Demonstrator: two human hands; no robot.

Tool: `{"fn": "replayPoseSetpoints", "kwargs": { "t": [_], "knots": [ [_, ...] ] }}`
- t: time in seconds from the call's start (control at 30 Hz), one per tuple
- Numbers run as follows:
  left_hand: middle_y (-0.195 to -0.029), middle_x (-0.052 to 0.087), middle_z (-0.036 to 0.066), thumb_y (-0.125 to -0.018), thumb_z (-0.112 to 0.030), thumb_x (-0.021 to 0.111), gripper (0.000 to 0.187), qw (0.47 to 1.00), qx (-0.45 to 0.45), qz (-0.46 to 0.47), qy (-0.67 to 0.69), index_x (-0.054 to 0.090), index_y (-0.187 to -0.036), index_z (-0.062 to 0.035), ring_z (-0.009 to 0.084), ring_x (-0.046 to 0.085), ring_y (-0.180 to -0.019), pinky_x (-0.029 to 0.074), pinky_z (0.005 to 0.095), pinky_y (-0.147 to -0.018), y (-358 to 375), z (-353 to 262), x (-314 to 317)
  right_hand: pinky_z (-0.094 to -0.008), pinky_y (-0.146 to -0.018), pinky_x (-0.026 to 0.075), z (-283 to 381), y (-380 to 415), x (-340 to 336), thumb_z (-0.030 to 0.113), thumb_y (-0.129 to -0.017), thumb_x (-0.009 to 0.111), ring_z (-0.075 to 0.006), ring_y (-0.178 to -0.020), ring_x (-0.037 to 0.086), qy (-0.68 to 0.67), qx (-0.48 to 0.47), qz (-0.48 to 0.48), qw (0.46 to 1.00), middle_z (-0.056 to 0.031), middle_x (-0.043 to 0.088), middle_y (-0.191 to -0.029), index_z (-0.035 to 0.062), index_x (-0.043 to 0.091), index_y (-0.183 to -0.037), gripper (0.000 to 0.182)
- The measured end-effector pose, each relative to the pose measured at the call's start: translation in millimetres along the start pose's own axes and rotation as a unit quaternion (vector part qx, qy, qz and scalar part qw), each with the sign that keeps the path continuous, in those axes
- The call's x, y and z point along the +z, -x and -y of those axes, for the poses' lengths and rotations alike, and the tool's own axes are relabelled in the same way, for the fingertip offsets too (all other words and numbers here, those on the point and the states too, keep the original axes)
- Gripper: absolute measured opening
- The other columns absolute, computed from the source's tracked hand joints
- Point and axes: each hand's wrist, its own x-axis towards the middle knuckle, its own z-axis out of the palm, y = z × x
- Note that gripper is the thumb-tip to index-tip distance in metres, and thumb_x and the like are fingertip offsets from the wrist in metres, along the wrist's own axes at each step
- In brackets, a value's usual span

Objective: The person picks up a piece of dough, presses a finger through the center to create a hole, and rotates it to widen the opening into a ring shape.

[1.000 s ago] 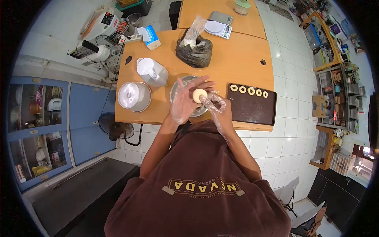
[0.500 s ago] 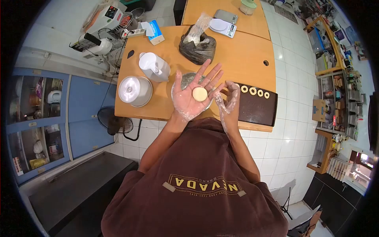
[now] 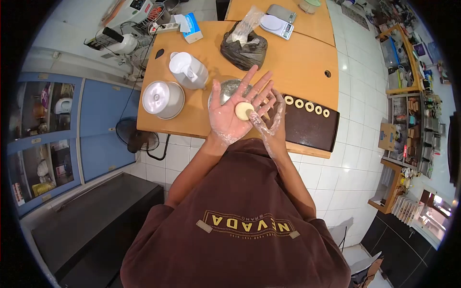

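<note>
My left hand (image 3: 233, 117) is palm up with its fingers stretched and spread, dusted with flour. A pale, flat, round dough disc (image 3: 243, 111) rests on its palm. From the right side, my floury right hand (image 3: 270, 122) lays its thumb on the disc's right edge. The other fingers of that hand curve apart from the thumb and are partly hidden behind my left fingers. Behind my left hand stands a metal bowl (image 3: 231, 89), mostly covered from view. To the right, several dough rings (image 3: 309, 106) lie in a row along the far edge of a dark baking tray (image 3: 312, 129).
A white pitcher (image 3: 187, 70) and a lidded white container (image 3: 163, 100) stand at the left of the table (image 3: 297, 62). Farther back are a black plastic bag (image 3: 244, 52), a kitchen scale (image 3: 277, 26) and a blue-white box (image 3: 192, 29). A black fan (image 3: 137, 136) stands beside the table.
My right hand has moved left and its thumb now touches the dough disc; before, its fingertips were beside my left hand. The view has shifted slightly, and another dough ring shows on the tray.
</note>
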Motion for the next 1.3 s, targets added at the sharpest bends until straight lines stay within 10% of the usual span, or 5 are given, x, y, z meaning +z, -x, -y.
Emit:
{"fn": "replayPoseSetpoints", "kwargs": {
  "t": [0.53, 0.73, 0.77, 0.9, 1.3],
  "knots": [
    [-0.169, 0.021, 0.016, -0.093, -0.085, 0.032, 0.098, 0.998, 0.028, -0.053, -0.034, 0.022, -0.165, -0.0195, 0.0313, 0.024, -0.153, 0.021, 0.0558, -0.125, 19, -62, 1, -0.0553, -0.115, 0.033, 9, -12, 55, 0.02, -0.08, 0.086, -0.0461, -0.144, 0.037, 0.31, -0.263, 0.031, 0.913, -0.0295, 0.04, -0.153, 0.0086, 0.073, -0.117, 0.041],
    [-0.17, 0.015, 0.021, -0.091, -0.088, 0.026, 0.102, 0.999, 0.02, -0.035, -0.003, 0.018, -0.166, -0.0202, 0.0356, 0.018, -0.156, 0.015, 0.0594, -0.126, 27, -101, 5, -0.0578, -0.117, 0.031, 5, -24, 101, 0.024, -0.082, 0.086, -0.0434, -0.15, 0.027, 0.196, -0.142, -0.068, 0.968, -0.0244, 0.02, -0.164, 0.0027, 0.041, -0.153, 0.086],
    [-0.17, 0.014, 0.021, -0.091, -0.088, 0.026, 0.102, 0.999, 0.016, -0.032, 0.008, 0.017, -0.166, -0.0206, 0.0355, 0.016, -0.157, 0.014, 0.059, -0.127, 28, -105, 5, -0.0588, -0.122, 0.025, 1, -25, 103, 0.026, -0.083, 0.086, -0.0395, -0.155, 0.016, 0.124, -0.062, -0.02, 0.99, -0.0224, 0.007, -0.167, 0.0028, 0.01, -0.163, 0.112],
    [-0.171, 0.012, 0.022, -0.089, -0.09, 0.026, 0.104, 0.999, -0.002, -0.017, 0.035, 0.015, -0.167, -0.0209, 0.0353, 0.011, -0.158, 0.011, 0.057, -0.128, 26, -124, 0, -0.0559, -0.126, 0.018, -3, -32, 124, 0.028, -0.082, 0.088, -0.0368, -0.158, 0.007, 0.061, -0.016, 0.035, 0.997, -0.0206, 0.002, -0.169, 0.0048, -0.004, -0.164, 0.125],
    [-0.171, 0.012, 0.02, -0.09, -0.09, 0.026, 0.103, 0.997, -0.068, -0.012, 0.041, 0.017, -0.167, -0.0215, 0.0347, 0.012, -0.158, 0.01, 0.0549, -0.128, 22, -168, -9, -0.055, -0.125, 0.018, -12, -41, 170, 0.029, -0.081, 0.089, -0.0435, -0.157, 0.007, 0.083, 0.009, -0.038, 0.996, -0.0245, 0.0, -0.169, 0.0054, -0.008, -0.163, 0.13]
  ]
}}
